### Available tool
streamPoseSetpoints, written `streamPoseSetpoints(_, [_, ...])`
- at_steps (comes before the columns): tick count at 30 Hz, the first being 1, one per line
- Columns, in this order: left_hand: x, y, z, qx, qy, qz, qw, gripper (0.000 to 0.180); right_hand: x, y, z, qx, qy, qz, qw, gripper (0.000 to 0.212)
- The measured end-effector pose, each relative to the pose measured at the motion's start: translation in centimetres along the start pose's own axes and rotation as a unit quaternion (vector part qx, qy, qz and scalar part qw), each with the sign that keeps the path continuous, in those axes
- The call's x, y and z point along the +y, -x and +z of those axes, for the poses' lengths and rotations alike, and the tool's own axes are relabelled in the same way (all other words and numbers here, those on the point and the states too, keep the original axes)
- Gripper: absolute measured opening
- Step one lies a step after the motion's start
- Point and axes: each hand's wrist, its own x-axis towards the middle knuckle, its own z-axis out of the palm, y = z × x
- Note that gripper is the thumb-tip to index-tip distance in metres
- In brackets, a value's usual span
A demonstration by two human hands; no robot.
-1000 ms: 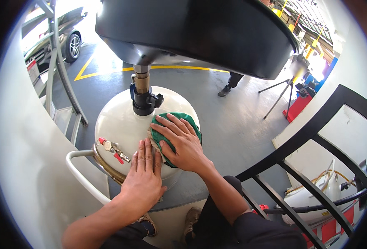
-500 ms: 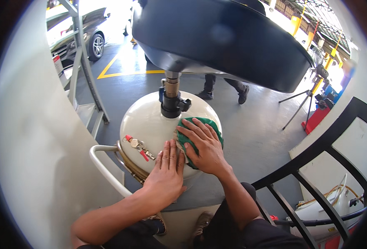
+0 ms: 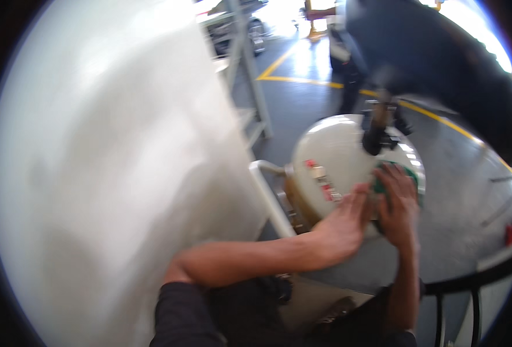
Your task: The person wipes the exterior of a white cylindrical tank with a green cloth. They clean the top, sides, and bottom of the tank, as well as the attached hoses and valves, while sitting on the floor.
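Right of frame centre: green cloth [image 3: 396, 178] on the rounded white metal tank [image 3: 337, 156]. My right hand [image 3: 398, 209] presses it flat, fingers spread; my left hand [image 3: 344, 226] lies open, bracing the tank. I judge wiping is underway; the next stroke calls for steady pressure.

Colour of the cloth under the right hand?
Green cloth under the right hand on the white tank; head view.

Pale blurred panel [image 3: 111, 173] filling nine o'clock. Grey metal frame [image 3: 250, 75] standing at eleven o'clock, parked car [image 3: 238, 26] behind it at twelve. Yellow floor line [image 3: 302, 81] running off toward one o'clock. Dark curved shell [image 3: 441, 63] overhanging at two o'clock. Black railing [image 3: 476, 277] curving through five o'clock.
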Motion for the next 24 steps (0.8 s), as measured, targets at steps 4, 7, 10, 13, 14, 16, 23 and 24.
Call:
streamPoseSetpoints(4, [-0.2, 1.1, -0.5, 0.016, 0.110, -0.006, 0.994, 0.102, -2.2, 0.0, 0.0, 0.005, -0.028, 0.007, 1.000, 0.052])
streamPoseSetpoints(7, [-0.4, 1.3, -1.0, 0.017, 0.123, -0.011, 0.992, 0.102, -2.1, -0.4, 0.5, -0.009, -0.023, -0.004, 1.000, 0.052])
streamPoseSetpoints(10, [-0.3, 0.2, -1.3, 0.011, 0.123, -0.006, 0.992, 0.102, -1.0, -0.5, 0.1, -0.008, -0.018, 0.002, 1.000, 0.052])
streamPoseSetpoints(13, [-0.2, -0.1, -1.0, 0.011, 0.123, -0.008, 0.992, 0.104, -0.8, -0.5, 0.1, -0.010, -0.019, 0.004, 1.000, 0.052])
streamPoseSetpoints(14, [-0.2, -0.1, -0.8, 0.013, 0.122, -0.011, 0.992, 0.104, -0.8, -0.4, 0.1, -0.013, -0.017, 0.008, 1.000, 0.052])
streamPoseSetpoints(16, [-0.2, -0.1, -0.5, 0.019, 0.120, -0.014, 0.992, 0.105, -0.9, -0.5, 0.1, -0.013, -0.018, 0.011, 1.000, 0.052])
streamPoseSetpoints(23, [-0.2, 0.2, -0.5, 0.013, 0.114, -0.012, 0.993, 0.106, -1.3, -0.2, 0.1, -0.011, -0.018, 0.022, 1.000, 0.053])
streamPoseSetpoints(24, [-0.2, 0.2, -0.6, 0.009, 0.109, -0.012, 0.994, 0.106, -1.3, -0.2, 0.1, -0.012, -0.018, 0.021, 1.000, 0.053])
